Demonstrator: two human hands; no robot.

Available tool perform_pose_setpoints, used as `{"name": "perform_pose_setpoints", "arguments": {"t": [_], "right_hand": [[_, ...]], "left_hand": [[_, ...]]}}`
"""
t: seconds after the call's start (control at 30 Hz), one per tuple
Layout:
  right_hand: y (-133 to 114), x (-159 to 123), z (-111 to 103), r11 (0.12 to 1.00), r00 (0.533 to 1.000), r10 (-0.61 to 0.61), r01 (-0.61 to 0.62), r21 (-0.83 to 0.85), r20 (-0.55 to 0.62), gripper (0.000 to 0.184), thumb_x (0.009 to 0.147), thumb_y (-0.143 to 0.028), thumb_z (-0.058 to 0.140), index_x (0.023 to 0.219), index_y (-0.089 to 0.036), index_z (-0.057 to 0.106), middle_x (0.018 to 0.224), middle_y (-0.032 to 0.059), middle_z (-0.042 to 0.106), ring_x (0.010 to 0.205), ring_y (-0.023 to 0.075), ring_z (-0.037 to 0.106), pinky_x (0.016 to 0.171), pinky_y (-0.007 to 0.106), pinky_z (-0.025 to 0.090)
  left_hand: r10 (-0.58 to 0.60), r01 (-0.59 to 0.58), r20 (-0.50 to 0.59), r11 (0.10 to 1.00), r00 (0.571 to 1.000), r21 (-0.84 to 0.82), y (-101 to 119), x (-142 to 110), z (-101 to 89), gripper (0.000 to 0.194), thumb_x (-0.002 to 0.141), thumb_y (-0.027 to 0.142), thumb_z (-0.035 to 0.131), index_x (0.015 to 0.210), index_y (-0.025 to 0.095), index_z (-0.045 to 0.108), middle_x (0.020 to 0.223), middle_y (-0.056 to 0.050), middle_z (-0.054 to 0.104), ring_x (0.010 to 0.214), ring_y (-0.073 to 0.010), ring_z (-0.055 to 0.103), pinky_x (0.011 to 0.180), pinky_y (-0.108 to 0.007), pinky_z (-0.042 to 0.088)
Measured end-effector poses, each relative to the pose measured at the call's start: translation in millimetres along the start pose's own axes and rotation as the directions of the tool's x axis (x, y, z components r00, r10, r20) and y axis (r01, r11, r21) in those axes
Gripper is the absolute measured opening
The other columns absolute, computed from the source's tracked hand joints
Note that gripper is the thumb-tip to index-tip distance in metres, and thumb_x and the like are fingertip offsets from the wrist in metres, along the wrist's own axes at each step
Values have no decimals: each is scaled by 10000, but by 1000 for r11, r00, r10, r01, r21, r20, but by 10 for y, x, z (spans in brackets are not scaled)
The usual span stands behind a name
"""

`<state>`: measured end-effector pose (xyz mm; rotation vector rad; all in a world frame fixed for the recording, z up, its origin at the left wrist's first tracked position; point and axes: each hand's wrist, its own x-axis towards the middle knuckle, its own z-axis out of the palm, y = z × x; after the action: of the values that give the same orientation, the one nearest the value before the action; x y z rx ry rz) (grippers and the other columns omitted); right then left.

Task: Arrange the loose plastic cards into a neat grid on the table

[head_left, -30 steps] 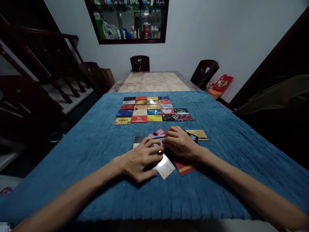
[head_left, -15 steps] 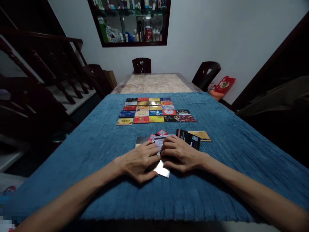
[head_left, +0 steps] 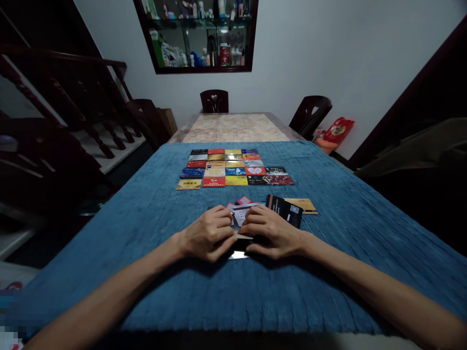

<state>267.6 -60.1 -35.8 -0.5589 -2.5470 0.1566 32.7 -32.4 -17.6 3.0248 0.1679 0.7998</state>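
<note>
My left hand [head_left: 210,234] and my right hand [head_left: 273,231] are close together over a loose pile of cards near the front of the table. Both have curled fingers, closed on a dark card [head_left: 244,243] with a pale upper edge that spans the gap between them. Under it a shiny silver card [head_left: 239,255] shows. Just beyond my fingers are a white printed card [head_left: 243,213], a pink-red card [head_left: 243,200], a black card [head_left: 288,212] and a gold card [head_left: 305,205]. My fingers hide part of the pile.
Farther on, several colourful cards [head_left: 236,171] lie face up in rows on the blue cloth [head_left: 146,233]. The bare tabletop [head_left: 237,126] continues behind it. Dark chairs [head_left: 214,101] stand round the table, and a red bag [head_left: 340,129] is at the right wall.
My left hand has shifted slightly away from me and curled in. A dark, pale-edged card now shows between my hands, covering most of the silver card.
</note>
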Motion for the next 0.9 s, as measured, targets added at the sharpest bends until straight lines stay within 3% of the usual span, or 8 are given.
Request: {"name": "perform_pose_setpoints", "arguments": {"t": [0.1,0.33,0.53,0.6,0.73,0.9], "right_hand": [[28,-11,49,999,998,49,-50,-16,-42,157,957,-208,509,1002,-173,655,879,78,678,846,200,563,814,373,452],[38,-12,89,984,977,172,-166,57,-125,173,956,-201,520,803,-183,599,748,50,650,753,189,568,742,341,478],[16,-1,69,960,959,263,-250,128,-102,99,921,-163,560,902,-179,656,833,53,693,844,200,617,830,385,500],[14,-1,63,947,948,299,-280,156,-111,102,911,-157,563,903,-172,663,853,57,700,841,198,614,797,368,502],[33,-9,65,925,923,361,-335,178,-135,100,889,-166,571,857,-165,665,803,46,681,753,178,583,703,326,477],[61,-19,60,935,906,351,-327,136,-235,119,884,-168,571,776,-181,620,727,19,623,691,161,539,641,292,428]], "left_hand": [[-61,59,-48,997,997,-41,-74,-35,13,220,941,164,470,773,150,611,714,-68,645,750,-190,592,720,-354,472],[-195,188,-36,972,980,-138,-174,-79,-3,228,961,165,435,909,130,654,821,-94,673,783,-185,594,721,-326,495],[-324,312,-4,916,946,-253,-274,-133,-23,220,912,144,475,953,144,691,845,-75,694,795,-172,617,729,-300,506],[-366,348,-13,894,931,-283,-315,-154,-12,215,891,141,496,951,144,703,836,-65,699,770,-158,624,705,-278,503],[-390,357,-57,885,919,-300,-348,-168,14,213,863,127,505,923,129,709,809,-61,700,719,-139,627,658,-252,496],[-389,344,-132,898,912,-274,-300,-139,34,199,835,114,512,910,132,695,803,-48,699,695,-125,626,634,-235,493]]}}
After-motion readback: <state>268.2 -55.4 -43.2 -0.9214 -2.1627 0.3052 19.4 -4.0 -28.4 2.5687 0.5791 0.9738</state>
